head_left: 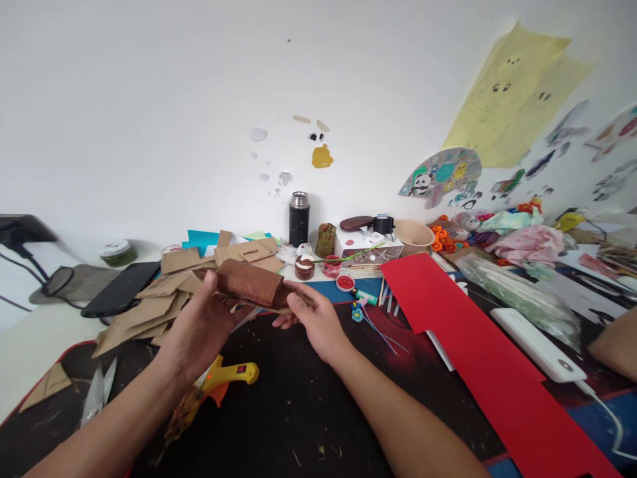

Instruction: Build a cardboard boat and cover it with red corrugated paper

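Above the dark mat, a brown-painted cardboard piece (251, 281) with a raised, curved block on a thin base is held between both hands. My left hand (202, 325) grips its left end, thumb on top and fingers beneath. At the right end, my right hand (311, 318) pinches the base, with the thumb above and fingers below. Under my left forearm lies a yellow hot glue gun (226, 375) with an orange trigger. Scissors (97, 395) with their blades apart rest left of it, partly hidden by my left arm.
Cut cardboard pieces (149, 312) pile up at the left, beside a black phone (122, 289). A black thermos (299, 222) and open paint jars (304, 267) stand at the back. Long red card (462, 332) crosses the right side, near a white power strip (537, 345). Another person's arm (617, 342) shows at the right edge.
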`<state>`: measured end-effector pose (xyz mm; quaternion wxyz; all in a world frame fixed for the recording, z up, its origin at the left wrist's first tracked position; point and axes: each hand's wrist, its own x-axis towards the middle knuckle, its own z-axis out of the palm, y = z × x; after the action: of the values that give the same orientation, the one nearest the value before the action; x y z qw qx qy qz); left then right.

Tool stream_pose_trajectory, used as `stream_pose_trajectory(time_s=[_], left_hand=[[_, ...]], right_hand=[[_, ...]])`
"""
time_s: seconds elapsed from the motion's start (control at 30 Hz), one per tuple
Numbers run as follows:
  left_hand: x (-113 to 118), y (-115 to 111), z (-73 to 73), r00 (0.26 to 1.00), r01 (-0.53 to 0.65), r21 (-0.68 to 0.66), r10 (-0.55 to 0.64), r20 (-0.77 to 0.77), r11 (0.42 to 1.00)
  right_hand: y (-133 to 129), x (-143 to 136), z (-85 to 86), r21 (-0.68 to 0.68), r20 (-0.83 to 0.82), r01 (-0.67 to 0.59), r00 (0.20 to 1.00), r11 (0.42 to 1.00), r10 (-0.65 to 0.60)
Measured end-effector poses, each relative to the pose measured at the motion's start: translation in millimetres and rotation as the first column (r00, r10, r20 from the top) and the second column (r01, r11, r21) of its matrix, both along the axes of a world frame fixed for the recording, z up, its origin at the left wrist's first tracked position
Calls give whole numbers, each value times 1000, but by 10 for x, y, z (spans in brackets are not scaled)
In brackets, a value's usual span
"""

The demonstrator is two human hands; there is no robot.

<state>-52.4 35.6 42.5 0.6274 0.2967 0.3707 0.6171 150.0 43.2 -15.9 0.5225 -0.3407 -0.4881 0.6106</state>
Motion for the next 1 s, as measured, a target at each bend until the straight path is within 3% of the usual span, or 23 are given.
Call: stream_pose_trajectory(time_s=[0.27, 0.5, 0.63, 0.77, 0.9, 1.0], left_hand=[[-88, 61, 9, 987, 145, -190, -155, -37, 971], [-53, -2, -131, 970, 234, -166, -241, -18, 958], [-47, -12, -160, 981, 193, -171, -194, 8, 966], [-46, 32, -92, 995, 92, -217, -83, 49, 972], [-80, 98, 3, 998, -33, -234, 46, 48, 972], [-106, 122, -5, 998, -54, -213, 60, 25, 976]], right_hand=[[100, 103, 38, -13, -54, 92, 994, 996, -93], [161, 120, -23, -58, -32, 139, 990, 989, -141], [161, 106, -36, -59, -4, 130, 991, 990, -131], [142, 102, -11, -24, -17, 130, 991, 991, -131], [89, 144, 95, 94, -34, 292, 956, 952, -290], [24, 161, 168, 170, -7, 360, 931, 917, -364]])
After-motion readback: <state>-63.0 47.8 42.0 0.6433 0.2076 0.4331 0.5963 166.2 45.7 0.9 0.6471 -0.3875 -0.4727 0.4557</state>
